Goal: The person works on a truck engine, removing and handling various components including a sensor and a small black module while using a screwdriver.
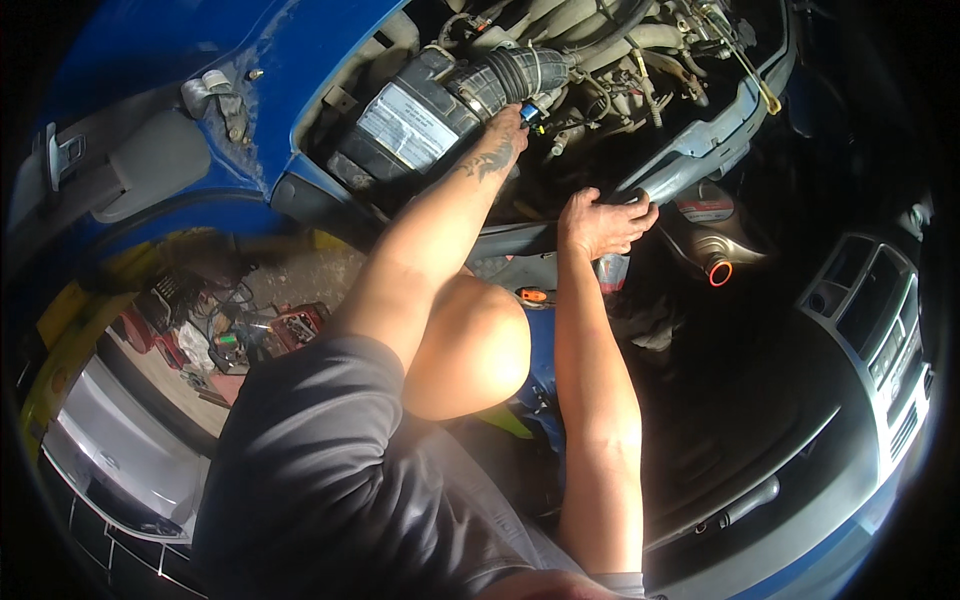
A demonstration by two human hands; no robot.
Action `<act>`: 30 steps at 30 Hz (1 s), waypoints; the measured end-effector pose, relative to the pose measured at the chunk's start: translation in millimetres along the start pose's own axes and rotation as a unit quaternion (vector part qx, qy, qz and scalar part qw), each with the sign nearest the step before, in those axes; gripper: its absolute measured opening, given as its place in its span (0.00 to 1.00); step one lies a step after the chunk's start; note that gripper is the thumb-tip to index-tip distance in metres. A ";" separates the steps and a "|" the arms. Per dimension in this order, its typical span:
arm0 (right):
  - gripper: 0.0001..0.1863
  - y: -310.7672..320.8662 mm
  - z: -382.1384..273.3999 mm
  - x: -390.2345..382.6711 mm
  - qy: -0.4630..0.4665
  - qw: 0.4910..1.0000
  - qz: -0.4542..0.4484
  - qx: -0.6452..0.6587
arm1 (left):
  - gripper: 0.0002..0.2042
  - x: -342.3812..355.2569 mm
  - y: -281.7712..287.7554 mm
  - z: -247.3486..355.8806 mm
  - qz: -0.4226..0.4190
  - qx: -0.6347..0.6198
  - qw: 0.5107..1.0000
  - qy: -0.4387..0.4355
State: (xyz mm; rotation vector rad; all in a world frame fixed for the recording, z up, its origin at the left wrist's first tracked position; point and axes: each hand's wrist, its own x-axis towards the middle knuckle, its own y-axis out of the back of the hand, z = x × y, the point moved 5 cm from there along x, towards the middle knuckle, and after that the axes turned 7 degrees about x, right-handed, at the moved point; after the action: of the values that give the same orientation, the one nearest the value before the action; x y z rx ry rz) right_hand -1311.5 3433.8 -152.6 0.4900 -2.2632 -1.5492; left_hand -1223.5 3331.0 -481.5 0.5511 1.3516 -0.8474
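My tattooed left hand (505, 135) reaches into the engine bay beside a ribbed air intake hose (508, 75), its fingers closed around a small blue part (529, 111), their tips partly hidden. To its left is a black airbox (385, 135) with a white label. My right hand (600, 222) is open, fingers apart and half bent, at the lower edge of a grey curved metal bar (700, 150); whether it touches the bar is unclear. Hoses, wires and metal fittings (640, 75) fill the bay above.
Below are a metal can (718, 245) with a red-ringed spout and an orange tool (533, 296) behind my bare knee (475, 355). Red toolboxes (298, 328) lie lower left. Blue bodywork (240, 40) is upper left, a detached front grille (865, 320) at right, a silver vehicle part (125, 450) lower left.
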 end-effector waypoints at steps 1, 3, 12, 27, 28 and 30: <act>0.37 0.1 1.5 0.8 -0.004 1.000 -0.002 -0.006 | 0.14 24.6 2.6 -10.4 0.000 -0.002 1.000 0.002; 0.37 -0.5 4.2 2.6 0.000 1.000 0.002 -0.010 | 0.17 64.6 1.4 -14.2 -0.019 0.171 0.970 -0.171; 0.38 -3.4 12.0 6.3 -0.012 1.000 0.010 -0.013 | 0.11 -4.6 -2.0 -12.4 -0.051 0.377 0.769 -0.513; 0.37 2.8 5.3 7.5 -0.007 1.000 -0.002 0.018 | 0.10 -55.6 0.6 48.4 -0.016 0.015 0.999 0.046; 0.38 4.2 2.7 6.0 -0.002 1.000 0.003 0.022 | 0.11 -54.3 4.0 56.8 -0.016 0.010 0.998 0.053; 0.37 6.6 -1.0 6.4 -0.002 0.999 0.001 0.051 | 0.11 -54.4 2.0 61.5 -0.077 0.033 0.996 0.022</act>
State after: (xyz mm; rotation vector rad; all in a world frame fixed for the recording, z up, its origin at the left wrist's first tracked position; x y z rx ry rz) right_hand -1317.2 3432.2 -145.5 0.5112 -2.3538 -1.4398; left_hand -1184.4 3295.9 -418.4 0.5241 1.4235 -1.0127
